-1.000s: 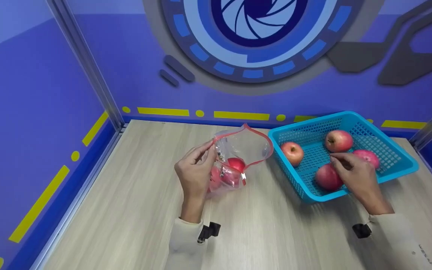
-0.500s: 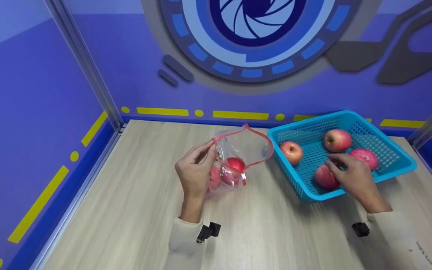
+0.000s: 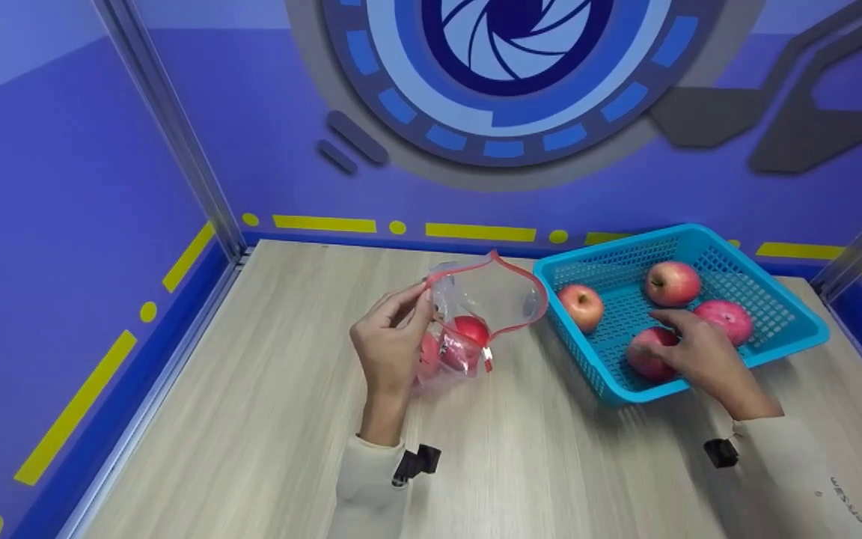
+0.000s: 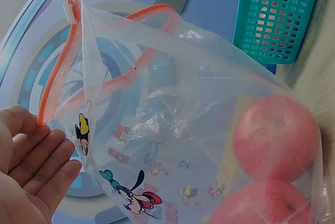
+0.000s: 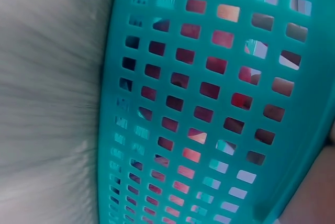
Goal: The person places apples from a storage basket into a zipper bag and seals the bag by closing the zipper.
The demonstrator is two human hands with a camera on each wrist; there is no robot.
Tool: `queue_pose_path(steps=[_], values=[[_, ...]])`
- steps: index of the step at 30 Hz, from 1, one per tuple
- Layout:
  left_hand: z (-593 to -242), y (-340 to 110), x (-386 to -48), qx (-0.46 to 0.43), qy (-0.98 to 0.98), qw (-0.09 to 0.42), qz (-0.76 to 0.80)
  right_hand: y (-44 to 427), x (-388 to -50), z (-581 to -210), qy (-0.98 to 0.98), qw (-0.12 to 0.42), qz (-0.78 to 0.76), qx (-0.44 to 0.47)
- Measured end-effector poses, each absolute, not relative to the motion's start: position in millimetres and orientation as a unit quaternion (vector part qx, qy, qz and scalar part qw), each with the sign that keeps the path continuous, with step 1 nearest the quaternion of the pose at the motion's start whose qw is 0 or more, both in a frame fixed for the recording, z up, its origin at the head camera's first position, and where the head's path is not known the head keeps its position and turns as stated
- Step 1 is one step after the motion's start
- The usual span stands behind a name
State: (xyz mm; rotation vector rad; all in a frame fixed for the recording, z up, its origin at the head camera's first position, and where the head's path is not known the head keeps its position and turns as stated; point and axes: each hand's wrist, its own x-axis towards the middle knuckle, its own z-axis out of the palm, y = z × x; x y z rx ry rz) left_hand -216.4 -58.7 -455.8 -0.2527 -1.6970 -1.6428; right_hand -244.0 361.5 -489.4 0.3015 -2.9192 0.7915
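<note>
My left hand (image 3: 386,340) pinches the red-edged mouth of a clear zip bag (image 4: 172,93), which stands open on the table. Cartoon figures are printed on the bag, and a white slider (image 4: 69,13) sits at one end of its zip. Red apples (image 4: 277,137) lie in the bottom of the bag. My right hand (image 3: 708,363) is over the near side of a blue basket (image 3: 595,374), thumb and fingers apart, at a dark red apple (image 3: 649,358). Whether the fingertips touch that apple I cannot tell. In the right wrist view the basket wall hides most of the hand.
Beside the dark red apple, the basket holds a yellowish-red apple (image 3: 581,307) at left, another (image 3: 673,283) at the back and a pink one (image 3: 726,320) at right. A wood-grain table (image 3: 266,419) meets blue printed panels (image 3: 266,142) behind and at left.
My right hand has spread its thumb and fingers wider over the dark red apple and shifted slightly left. The left hand and the bag have stayed nearly still.
</note>
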Motion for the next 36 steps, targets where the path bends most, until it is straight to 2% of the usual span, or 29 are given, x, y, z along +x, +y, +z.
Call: queue_pose_path(steps=[15,21,26,36], values=[[-455,-59,-215,-0.088,-0.669,0.364,-0.642,363,-252,-486,-0.971,-0.003,0.215,0.104],[-456,-60,-215,-0.086,-0.677,0.366,-0.633,363,-252,-487,-0.969,0.013,0.219,0.117],[-456,-60,-215,-0.086,-0.679,0.366,-0.63,361,-248,-486,-0.964,0.026,0.247,0.094],[-456,-59,-215,-0.085,-0.674,0.363,-0.637,351,-237,-484,-0.937,0.12,0.319,0.073]])
